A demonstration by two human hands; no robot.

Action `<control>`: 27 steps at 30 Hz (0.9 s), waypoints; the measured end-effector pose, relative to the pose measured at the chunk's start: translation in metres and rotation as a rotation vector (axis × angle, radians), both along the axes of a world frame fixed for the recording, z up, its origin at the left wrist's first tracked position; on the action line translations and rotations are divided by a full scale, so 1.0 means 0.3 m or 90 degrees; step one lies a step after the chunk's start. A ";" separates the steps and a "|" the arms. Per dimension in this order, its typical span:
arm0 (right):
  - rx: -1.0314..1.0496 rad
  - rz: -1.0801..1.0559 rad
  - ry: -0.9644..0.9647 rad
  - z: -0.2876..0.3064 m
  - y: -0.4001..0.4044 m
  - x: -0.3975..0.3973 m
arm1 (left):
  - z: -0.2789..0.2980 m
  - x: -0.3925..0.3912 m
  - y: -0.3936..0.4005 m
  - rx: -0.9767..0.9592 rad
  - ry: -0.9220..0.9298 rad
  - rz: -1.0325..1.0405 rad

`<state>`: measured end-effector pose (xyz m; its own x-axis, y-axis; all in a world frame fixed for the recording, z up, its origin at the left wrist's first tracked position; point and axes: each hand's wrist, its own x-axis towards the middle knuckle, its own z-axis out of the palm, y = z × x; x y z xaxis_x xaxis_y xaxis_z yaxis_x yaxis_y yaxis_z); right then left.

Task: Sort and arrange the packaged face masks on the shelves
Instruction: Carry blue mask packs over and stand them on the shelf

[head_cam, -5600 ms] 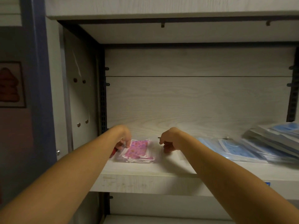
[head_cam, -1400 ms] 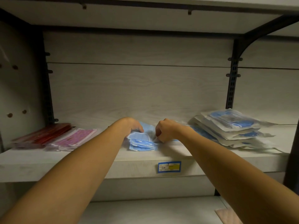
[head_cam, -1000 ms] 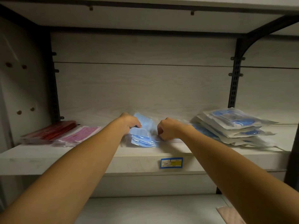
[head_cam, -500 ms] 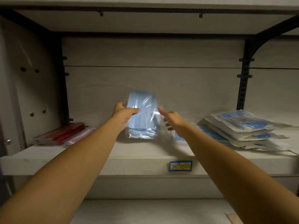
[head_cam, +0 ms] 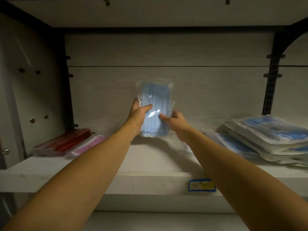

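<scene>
Both bare arms reached in from the lower corners of the frame toward the centre. The left hand (head_cam: 139,114) gripped the left edge of a clear packet of blue face masks (head_cam: 155,107), thumb laid across its front and the other fingers hidden behind it. The right hand (head_cam: 176,121) held the packet's lower right edge, thumb on the front face and the remaining fingers curled round the side. The packet stood upright, long side vertical, at the centre of the frame in front of the pale back panel (head_cam: 166,90); its lower end sat just above the shelf (head_cam: 150,164), and contact with the board could not be determined.

At the left of the frame, a red packet stack (head_cam: 65,142) lay flat on the shelf against the side wall, with a pink packet stack (head_cam: 90,145) just beside it on its right. At the right of the frame, a pile of blue-and-white mask packets (head_cam: 266,139) lay fanned and overlapping, with further flat blue packets (head_cam: 233,144) spreading from its base toward the centre.

A blue-bordered price label (head_cam: 201,185) was fixed to the front edge of the shelf, below and right of centre. A dark slotted upright (head_cam: 270,90) ran down the back panel at the right, and another (head_cam: 69,90) at the left.
</scene>
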<state>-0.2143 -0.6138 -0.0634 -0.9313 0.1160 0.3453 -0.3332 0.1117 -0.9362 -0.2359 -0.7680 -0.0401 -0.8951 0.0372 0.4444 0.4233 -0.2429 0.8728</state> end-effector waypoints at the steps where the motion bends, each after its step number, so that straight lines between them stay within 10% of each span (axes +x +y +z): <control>1: 0.013 -0.003 0.006 0.008 0.003 -0.016 | 0.006 -0.012 -0.001 -0.020 0.014 0.017; 27: -0.001 -0.041 0.147 -0.068 -0.020 -0.109 | -0.077 -0.114 -0.017 0.070 0.034 0.031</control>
<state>-0.2468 -0.6197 -0.0838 -0.8187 0.1727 0.5477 -0.5304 0.1382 -0.8364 -0.2701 -0.7731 -0.0632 -0.8694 -0.0566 0.4908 0.4822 -0.3138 0.8179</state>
